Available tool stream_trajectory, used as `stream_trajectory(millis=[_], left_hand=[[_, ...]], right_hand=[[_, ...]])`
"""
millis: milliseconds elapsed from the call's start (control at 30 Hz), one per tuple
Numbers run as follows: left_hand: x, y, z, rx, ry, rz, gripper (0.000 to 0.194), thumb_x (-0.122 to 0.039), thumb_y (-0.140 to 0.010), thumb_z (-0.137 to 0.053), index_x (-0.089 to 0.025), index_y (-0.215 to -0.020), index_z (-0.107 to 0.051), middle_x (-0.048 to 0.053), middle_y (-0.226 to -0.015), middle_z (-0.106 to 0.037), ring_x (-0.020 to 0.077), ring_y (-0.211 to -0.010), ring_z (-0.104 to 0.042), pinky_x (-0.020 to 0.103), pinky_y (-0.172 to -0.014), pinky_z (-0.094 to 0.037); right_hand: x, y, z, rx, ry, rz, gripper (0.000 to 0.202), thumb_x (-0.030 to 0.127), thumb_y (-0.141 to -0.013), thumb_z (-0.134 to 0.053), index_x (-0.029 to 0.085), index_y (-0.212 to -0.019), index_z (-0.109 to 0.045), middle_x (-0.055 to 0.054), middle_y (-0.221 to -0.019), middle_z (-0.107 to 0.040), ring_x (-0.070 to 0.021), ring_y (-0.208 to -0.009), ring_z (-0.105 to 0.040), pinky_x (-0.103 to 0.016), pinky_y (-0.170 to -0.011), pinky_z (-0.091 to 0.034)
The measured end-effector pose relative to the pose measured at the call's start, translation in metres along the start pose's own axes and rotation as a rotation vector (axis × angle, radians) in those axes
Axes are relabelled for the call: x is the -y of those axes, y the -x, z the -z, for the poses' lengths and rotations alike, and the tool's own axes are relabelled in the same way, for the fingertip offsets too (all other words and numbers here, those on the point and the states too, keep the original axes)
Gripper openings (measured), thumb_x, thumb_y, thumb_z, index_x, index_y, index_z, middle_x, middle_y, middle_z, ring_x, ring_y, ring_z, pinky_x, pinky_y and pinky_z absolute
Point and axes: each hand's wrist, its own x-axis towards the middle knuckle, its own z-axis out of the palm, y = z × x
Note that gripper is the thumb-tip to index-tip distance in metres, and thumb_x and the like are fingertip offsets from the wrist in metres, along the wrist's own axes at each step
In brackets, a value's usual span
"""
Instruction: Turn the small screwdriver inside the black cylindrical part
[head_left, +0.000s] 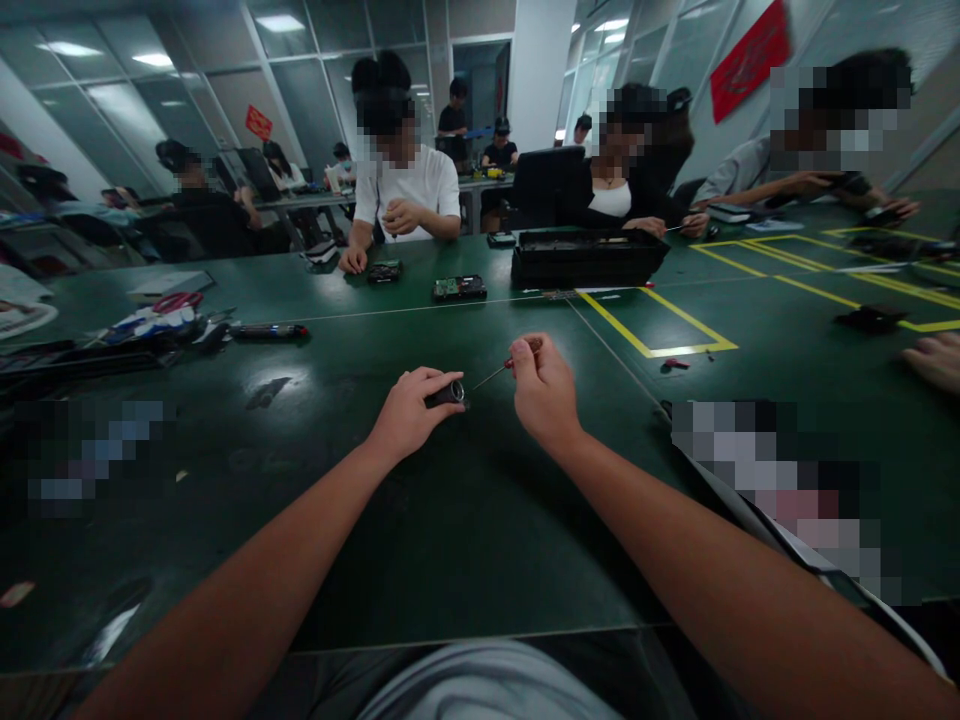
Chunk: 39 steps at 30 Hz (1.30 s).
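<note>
Between the thumb and fingers of my left hand [409,412] is a small dark cylindrical part [448,393], with a light ring at its round end; its exact kind is unclear. My right hand [546,392] is closed around the reddish handle of a screwdriver [491,378]. The thin metal shaft points left and down, its tip close to the cylinder's ringed end. Whether the tip touches it I cannot tell. Both hands are above the green table [465,540], and my palms hide part of what they hold.
Circuit-board devices [459,288] and a long black case [589,258] stand on the far side. A dark pen-like tool [270,332] and a heap of tools [161,318] lie left. Yellow tape [660,325] marks the right. Opposite, a person in white [409,190] works; another hand [937,362] rests far right.
</note>
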Motion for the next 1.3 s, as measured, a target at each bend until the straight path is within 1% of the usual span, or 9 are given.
stream_trajectory(millis=[200,400,467,633,733,867,1000,1133,1300], left_hand=[[-0.004,-0.002,-0.003,-0.108,0.264,0.091,0.047,-0.028,-0.083,-0.077,-0.025,-0.129,-0.067,0.007,-0.121,-0.067,0.0242,-0.111,-0.062,0.042,-0.105,-0.046],[-0.003,-0.008,-0.001,-0.234,0.943,0.368,0.04,-0.03,-0.092,-0.056,-0.019,-0.13,-0.057,0.01,-0.113,-0.066,0.0186,-0.092,-0.065,0.034,-0.085,-0.052],[-0.003,-0.008,0.003,-0.232,1.025,0.389,0.034,-0.03,-0.091,-0.052,-0.019,-0.123,-0.058,0.008,-0.103,-0.065,0.0164,-0.083,-0.062,0.029,-0.073,-0.05],[-0.012,-0.004,0.016,-0.071,0.471,0.329,0.027,-0.042,-0.085,-0.069,-0.021,-0.1,-0.063,0.002,-0.083,-0.061,0.0168,-0.073,-0.056,0.029,-0.065,-0.043],[-0.022,-0.003,0.019,0.061,0.09,0.227,0.02,-0.038,-0.088,-0.067,-0.02,-0.096,-0.066,0.005,-0.093,-0.066,0.0205,-0.085,-0.06,0.035,-0.078,-0.046],[-0.028,-0.008,0.015,0.248,-0.168,0.105,0.024,-0.03,-0.094,-0.056,-0.019,-0.11,-0.07,0.009,-0.107,-0.067,0.0241,-0.098,-0.062,0.039,-0.088,-0.047],[-0.024,-0.015,0.006,0.375,-0.308,0.025,0.04,-0.034,-0.096,-0.053,-0.02,-0.13,-0.066,0.011,-0.113,-0.066,0.0254,-0.1,-0.063,0.039,-0.088,-0.048],[-0.021,-0.02,0.002,0.459,-0.387,-0.009,0.035,-0.031,-0.096,-0.051,-0.017,-0.122,-0.07,0.013,-0.114,-0.067,0.0266,-0.103,-0.063,0.038,-0.089,-0.048],[-0.018,-0.022,0.01,0.434,-0.3,0.057,0.03,-0.036,-0.096,-0.052,-0.018,-0.11,-0.072,0.011,-0.108,-0.071,0.0258,-0.099,-0.066,0.036,-0.085,-0.047]], right_hand=[[-0.001,-0.001,-0.002,-0.051,-0.006,0.026,0.024,0.042,-0.101,-0.045,0.023,-0.09,-0.055,-0.001,-0.078,-0.064,-0.0183,-0.074,-0.06,-0.033,-0.069,-0.043],[-0.002,0.001,-0.003,-0.021,-0.021,0.021,0.025,0.044,-0.102,-0.045,0.024,-0.091,-0.056,0.0,-0.077,-0.063,-0.0177,-0.072,-0.06,-0.033,-0.068,-0.043],[-0.002,0.001,-0.002,-0.016,-0.021,0.019,0.025,0.044,-0.102,-0.045,0.024,-0.091,-0.056,0.0,-0.077,-0.063,-0.0177,-0.072,-0.06,-0.033,-0.067,-0.043],[-0.004,0.001,-0.002,-0.001,-0.03,0.016,0.027,0.045,-0.102,-0.045,0.024,-0.092,-0.057,-0.001,-0.079,-0.064,-0.0182,-0.074,-0.061,-0.033,-0.068,-0.043],[-0.004,0.001,-0.003,0.003,-0.026,0.018,0.027,0.045,-0.102,-0.044,0.024,-0.091,-0.057,-0.001,-0.078,-0.064,-0.0183,-0.074,-0.061,-0.033,-0.068,-0.043],[-0.004,0.002,-0.003,0.029,-0.022,0.028,0.026,0.043,-0.102,-0.045,0.024,-0.09,-0.056,-0.001,-0.078,-0.064,-0.018,-0.073,-0.06,-0.033,-0.068,-0.043],[-0.003,0.001,-0.004,0.044,-0.025,0.023,0.025,0.043,-0.102,-0.044,0.024,-0.089,-0.056,-0.001,-0.077,-0.063,-0.0179,-0.072,-0.06,-0.033,-0.068,-0.042],[-0.003,0.001,-0.004,0.047,-0.025,0.023,0.025,0.044,-0.101,-0.045,0.024,-0.09,-0.056,-0.001,-0.077,-0.063,-0.0181,-0.073,-0.06,-0.033,-0.069,-0.042],[-0.002,0.001,-0.003,0.05,-0.022,0.02,0.026,0.044,-0.101,-0.044,0.024,-0.09,-0.056,-0.001,-0.078,-0.063,-0.0187,-0.074,-0.06,-0.033,-0.07,-0.042]])
